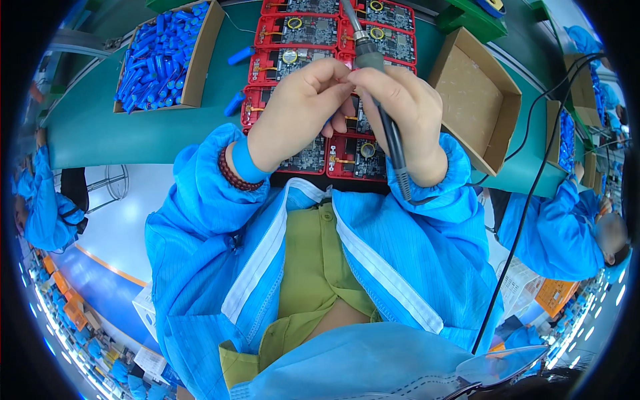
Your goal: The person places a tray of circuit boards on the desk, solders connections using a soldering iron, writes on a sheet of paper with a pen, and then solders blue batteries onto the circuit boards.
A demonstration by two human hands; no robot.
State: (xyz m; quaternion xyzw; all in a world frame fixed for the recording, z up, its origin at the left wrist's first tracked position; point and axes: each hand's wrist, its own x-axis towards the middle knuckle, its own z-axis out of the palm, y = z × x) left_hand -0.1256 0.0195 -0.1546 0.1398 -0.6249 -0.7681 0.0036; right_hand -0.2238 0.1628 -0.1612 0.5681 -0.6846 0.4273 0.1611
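My right hand [410, 110] is closed around a soldering iron [370, 59], its metal tip aimed at the far side of the bench. Close beside it, my left hand [290, 117] is in a pinch, and the fingertips of both hands meet. Whatever sits between those fingertips is too small to make out. A bit of blue shows beneath my left fingers. Under both hands lie rows of red plastic cases [313, 32] with dark circuit boards in them. Two blue cylindrical cells [241, 56] rest along the left side of the rows.
To the left, a cardboard box [202, 63] holds many blue cells [160, 57]. Another cardboard box [477, 93] stands at the right on the green bench mat [193, 137]. Black cables [527, 230] run down the right side. Co-workers in blue sit at both sides.
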